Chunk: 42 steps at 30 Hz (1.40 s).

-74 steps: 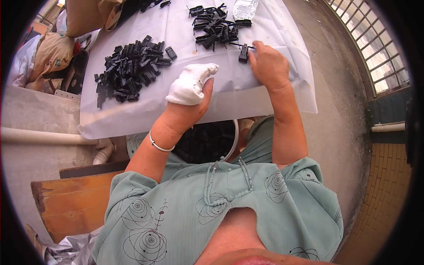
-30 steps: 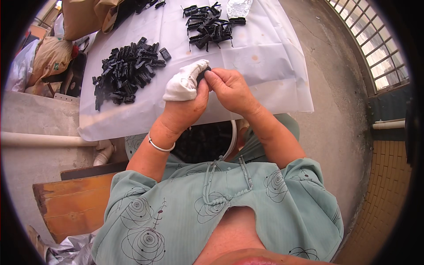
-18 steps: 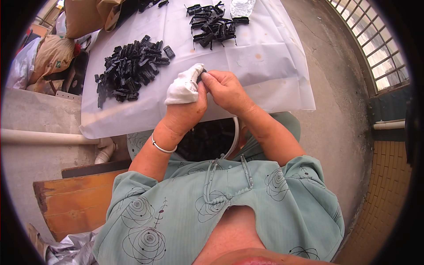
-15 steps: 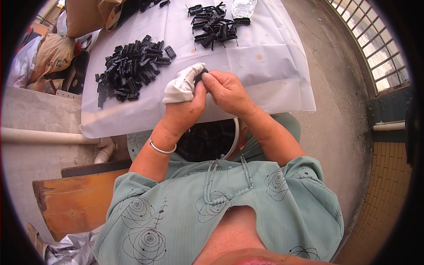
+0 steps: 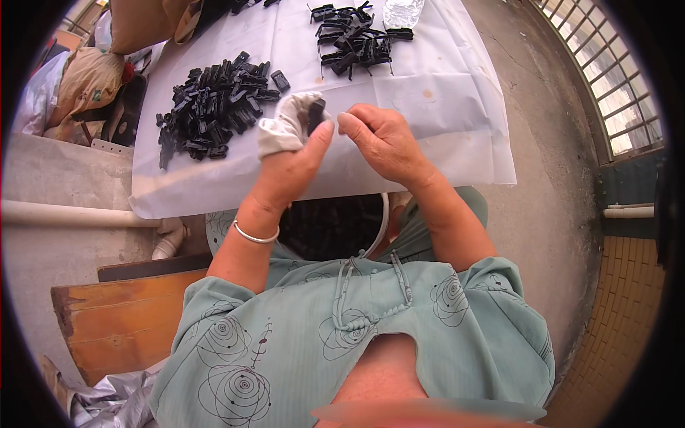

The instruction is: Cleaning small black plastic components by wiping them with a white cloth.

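Over the near part of the table, my left hand [image 5: 294, 153] wears a white cloth glove [image 5: 280, 132] over its fingers, with the thumb bare. A small black plastic part [image 5: 316, 114] is held upright between that thumb and the gloved fingers. Just to its right, my right hand [image 5: 382, 143] has its fingers curled and the thumb pressed to the forefinger; anything in that pinch is too small or hidden to make out. The two hands are slightly apart. Left of them lies a heap of black plastic parts [image 5: 210, 107], with one single part [image 5: 280, 80] at its edge.
A second pile of black parts with thin prongs [image 5: 353, 43] lies farther back on the white-sheeted table [image 5: 457, 128], beside a shiny clear wrapper [image 5: 404, 13]. Below the table edge, a bucket of black pieces [image 5: 335, 225] stands between my knees. Sacks [image 5: 89, 78] crowd the far left.
My hands have come apart: the left moved slightly left with the black part, and the right drew off it. More of the black part now shows.
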### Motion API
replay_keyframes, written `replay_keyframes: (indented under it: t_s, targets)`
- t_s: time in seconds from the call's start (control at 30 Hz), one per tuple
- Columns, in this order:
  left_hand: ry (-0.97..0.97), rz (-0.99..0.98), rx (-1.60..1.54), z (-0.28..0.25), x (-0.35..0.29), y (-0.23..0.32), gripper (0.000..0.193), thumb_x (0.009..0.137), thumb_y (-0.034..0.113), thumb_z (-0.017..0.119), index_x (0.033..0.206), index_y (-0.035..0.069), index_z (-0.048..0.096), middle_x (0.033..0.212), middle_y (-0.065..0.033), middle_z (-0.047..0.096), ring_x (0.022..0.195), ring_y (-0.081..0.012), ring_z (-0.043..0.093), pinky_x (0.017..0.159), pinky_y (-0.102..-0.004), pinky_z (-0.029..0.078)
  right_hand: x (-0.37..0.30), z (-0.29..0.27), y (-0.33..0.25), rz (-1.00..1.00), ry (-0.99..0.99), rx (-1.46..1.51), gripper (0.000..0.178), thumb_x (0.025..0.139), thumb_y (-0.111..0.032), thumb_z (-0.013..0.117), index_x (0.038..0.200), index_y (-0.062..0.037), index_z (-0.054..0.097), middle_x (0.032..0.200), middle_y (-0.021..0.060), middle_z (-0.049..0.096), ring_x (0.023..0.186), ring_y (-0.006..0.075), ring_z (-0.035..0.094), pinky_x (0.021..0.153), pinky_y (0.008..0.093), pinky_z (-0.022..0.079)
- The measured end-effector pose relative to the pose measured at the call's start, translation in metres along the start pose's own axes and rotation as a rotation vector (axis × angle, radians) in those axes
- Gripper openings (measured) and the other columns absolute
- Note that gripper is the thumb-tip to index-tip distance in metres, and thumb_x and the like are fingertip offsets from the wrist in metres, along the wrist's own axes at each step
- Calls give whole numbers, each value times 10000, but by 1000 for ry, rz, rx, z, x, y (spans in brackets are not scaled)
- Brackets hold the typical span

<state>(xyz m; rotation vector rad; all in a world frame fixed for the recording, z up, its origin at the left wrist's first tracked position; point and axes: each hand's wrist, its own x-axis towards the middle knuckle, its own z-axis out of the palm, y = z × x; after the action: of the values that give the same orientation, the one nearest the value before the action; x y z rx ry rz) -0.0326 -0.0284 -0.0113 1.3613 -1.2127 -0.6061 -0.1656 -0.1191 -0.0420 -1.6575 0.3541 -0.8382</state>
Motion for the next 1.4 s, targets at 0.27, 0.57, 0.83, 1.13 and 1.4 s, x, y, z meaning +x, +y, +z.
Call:
replay_keyframes:
  t_s: [0.27, 0.57, 0.83, 1.13, 1.4]
  targets:
    - [-114, -227, -454, -10, 6, 2, 285, 924, 92, 438, 1198, 27, 401, 860, -43, 548, 523, -43, 435, 454, -167, 359, 2, -10, -5, -213, 29, -278, 77, 781, -67, 631, 827, -5, 626, 659, 71, 566, 562, 133, 497, 531, 265, 405]
    - [-259, -260, -180, -8, 1, 8, 317, 898, 96, 404, 1203, 13, 419, 820, -21, 517, 540, -36, 421, 481, -178, 372, 0, -8, -6, -220, 32, -136, 87, 783, -83, 654, 795, -3, 622, 635, 16, 545, 581, 76, 467, 528, 219, 384]
    - [-244, -30, -98, -2, -2, 4, 335, 838, 49, 449, 1169, 0, 429, 875, -3, 504, 711, -35, 424, 599, -174, 385, 1, 2, -17, 79, 44, 9, 172, 835, -150, 621, 745, -7, 589, 614, -38, 507, 589, 44, 421, 525, 224, 371]
    - [-143, 0, 188, 6, 1, 2, 232, 785, 19, 451, 1012, -21, 475, 800, -51, 509, 656, -104, 441, 582, -246, 416, 7, 2, -9, -103, -48, -230, 243, 887, -159, 515, 717, 12, 544, 575, 66, 477, 548, 118, 427, 529, 275, 388]
    - [-143, 197, 449, -14, 10, 3, 273, 777, 20, 479, 1049, -1, 486, 895, -152, 531, 773, -224, 534, 711, -304, 448, 15, 5, -1, -16, -88, -51, 235, 868, -161, 545, 711, 14, 537, 580, 113, 489, 516, 187, 451, 500, 311, 386]
